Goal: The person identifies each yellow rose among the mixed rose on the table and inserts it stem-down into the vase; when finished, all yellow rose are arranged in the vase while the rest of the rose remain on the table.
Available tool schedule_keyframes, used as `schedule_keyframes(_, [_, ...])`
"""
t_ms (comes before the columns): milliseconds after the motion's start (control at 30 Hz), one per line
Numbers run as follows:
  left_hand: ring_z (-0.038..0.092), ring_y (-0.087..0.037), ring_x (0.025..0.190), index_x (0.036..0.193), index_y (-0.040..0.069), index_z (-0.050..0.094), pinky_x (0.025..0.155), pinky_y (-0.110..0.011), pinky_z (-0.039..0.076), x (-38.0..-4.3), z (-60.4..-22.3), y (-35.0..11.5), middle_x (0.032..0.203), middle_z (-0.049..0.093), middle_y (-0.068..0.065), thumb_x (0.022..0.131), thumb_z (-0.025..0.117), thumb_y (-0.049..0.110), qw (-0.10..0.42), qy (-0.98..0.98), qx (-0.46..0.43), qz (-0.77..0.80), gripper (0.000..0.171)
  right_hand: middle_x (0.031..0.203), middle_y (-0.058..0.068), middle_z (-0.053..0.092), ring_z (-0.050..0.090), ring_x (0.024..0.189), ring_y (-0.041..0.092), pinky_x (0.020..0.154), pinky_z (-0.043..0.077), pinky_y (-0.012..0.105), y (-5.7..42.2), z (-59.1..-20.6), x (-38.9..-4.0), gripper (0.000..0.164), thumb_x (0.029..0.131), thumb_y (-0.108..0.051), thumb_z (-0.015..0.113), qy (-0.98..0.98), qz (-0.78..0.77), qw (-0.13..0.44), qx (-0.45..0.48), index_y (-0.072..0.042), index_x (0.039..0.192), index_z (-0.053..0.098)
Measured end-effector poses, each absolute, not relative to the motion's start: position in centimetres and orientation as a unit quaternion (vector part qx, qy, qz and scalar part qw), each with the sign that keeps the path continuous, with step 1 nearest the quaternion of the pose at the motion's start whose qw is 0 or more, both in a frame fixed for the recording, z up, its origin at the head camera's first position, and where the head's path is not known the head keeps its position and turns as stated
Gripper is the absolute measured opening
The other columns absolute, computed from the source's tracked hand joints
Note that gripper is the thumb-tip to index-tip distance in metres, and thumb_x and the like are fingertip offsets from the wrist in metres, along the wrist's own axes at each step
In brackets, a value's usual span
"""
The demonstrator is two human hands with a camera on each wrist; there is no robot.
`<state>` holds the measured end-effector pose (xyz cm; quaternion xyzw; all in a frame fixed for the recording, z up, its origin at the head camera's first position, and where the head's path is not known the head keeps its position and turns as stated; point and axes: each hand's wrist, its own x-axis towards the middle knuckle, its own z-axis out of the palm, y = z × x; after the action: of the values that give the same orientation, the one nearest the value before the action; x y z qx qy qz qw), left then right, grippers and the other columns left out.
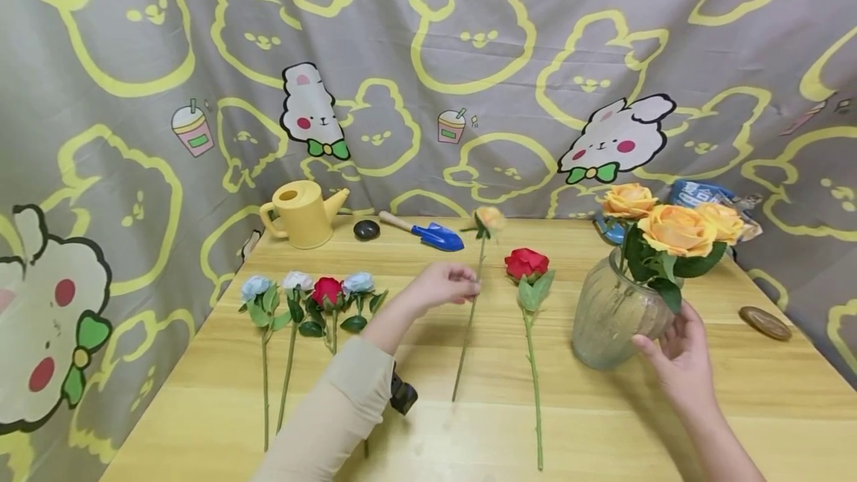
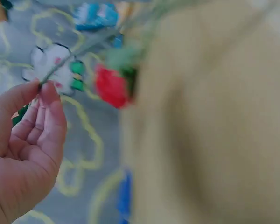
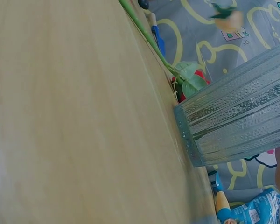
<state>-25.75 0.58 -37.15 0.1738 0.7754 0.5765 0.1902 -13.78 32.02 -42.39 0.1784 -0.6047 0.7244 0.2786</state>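
My left hand (image 1: 442,286) pinches the thin stem of an orange rose (image 1: 489,222), which stands nearly upright above the middle of the table. The left wrist view shows the stem between thumb and fingertips of that hand (image 2: 30,133). At the right, my right hand (image 1: 686,370) grips the side of a ribbed glass vase (image 1: 599,329). Several orange roses (image 1: 679,230) with green leaves stand in the vase, their stems showing through the glass. Between the held rose and the vase, a red rose (image 1: 527,263) lies on the table.
Blue roses (image 1: 257,288), a white rose (image 1: 297,281) and another red rose (image 1: 328,291) lie at the left. Along the back are a yellow watering can (image 1: 304,218), a black stone (image 1: 366,230) and a blue trowel (image 1: 438,236). A brown oval object (image 1: 765,323) and a blue packet (image 1: 699,195) are at the right.
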Motion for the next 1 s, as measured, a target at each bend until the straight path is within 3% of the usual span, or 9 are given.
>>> schedule_keyframes(200, [0.062, -0.024, 0.084, 0.095, -0.002, 0.062, 0.072, -0.027, 0.051, -25.2, -29.3, 4.3, 0.085, 0.064, -0.008, 0.083, 0.065, 0.011, 0.103, 0.732, 0.277, 0.614, 0.018, 0.128, 0.007, 0.04, 0.039, 0.118, 0.013, 0.096, 0.03, 0.016, 31.8, -42.6, -13.9, 0.071, 0.076, 0.022, 0.055, -0.607, 0.724, 0.277, 0.175, 0.001, 0.136, 0.024])
schedule_keyframes(367, [0.061, -0.014, 0.076, 0.093, 0.002, 0.065, 0.068, -0.021, 0.049, -24.1, -22.9, 7.4, 0.081, 0.066, -0.004, 0.085, 0.064, 0.017, -0.009, 0.721, 0.331, 0.609, 0.017, 0.129, 0.008, 0.039, 0.038, 0.12, 0.014, 0.098, 0.028, 0.017, 31.9, -42.7, -13.9, 0.071, 0.076, 0.019, 0.057, -0.603, 0.725, 0.281, 0.177, 0.001, 0.136, 0.023])
schedule_keyframes(500, [0.061, -0.008, 0.072, 0.092, 0.002, 0.065, 0.066, -0.019, 0.048, -23.4, -20.5, 9.4, 0.082, 0.066, -0.004, 0.086, 0.062, 0.016, -0.083, 0.689, 0.355, 0.627, 0.016, 0.129, 0.008, 0.038, 0.038, 0.12, 0.014, 0.098, 0.028, 0.017, 32.0, -42.6, -13.8, 0.071, 0.076, 0.02, 0.057, -0.61, 0.72, 0.281, 0.175, 0.001, 0.136, 0.023])
schedule_keyframes(767, [0.059, 0.001, 0.068, 0.089, 0.002, 0.066, 0.066, -0.012, 0.046, -23.2, -22.6, 12.2, 0.08, 0.066, -0.003, 0.086, 0.062, 0.014, -0.142, 0.69, 0.395, 0.589, 0.012, 0.129, 0.007, 0.038, 0.036, 0.12, 0.013, 0.099, 0.026, 0.017, 31.9, -42.7, -13.7, 0.073, 0.076, 0.019, 0.058, -0.621, 0.716, 0.28, 0.152, 0.0, 0.137, 0.023])
schedule_keyframes(1000, [0.054, 0.008, 0.064, 0.088, 0.006, 0.067, 0.063, -0.008, 0.044, -23.5, -27.0, 13.7, 0.078, 0.067, 0.001, 0.085, 0.063, 0.017, -0.115, 0.742, 0.408, 0.519, 0.013, 0.13, 0.008, 0.038, 0.037, 0.121, 0.014, 0.099, 0.027, 0.017, 32.0, -42.6, -13.8, 0.072, 0.076, 0.019, 0.057, -0.616, 0.717, 0.281, 0.167, 0.001, 0.137, 0.023])
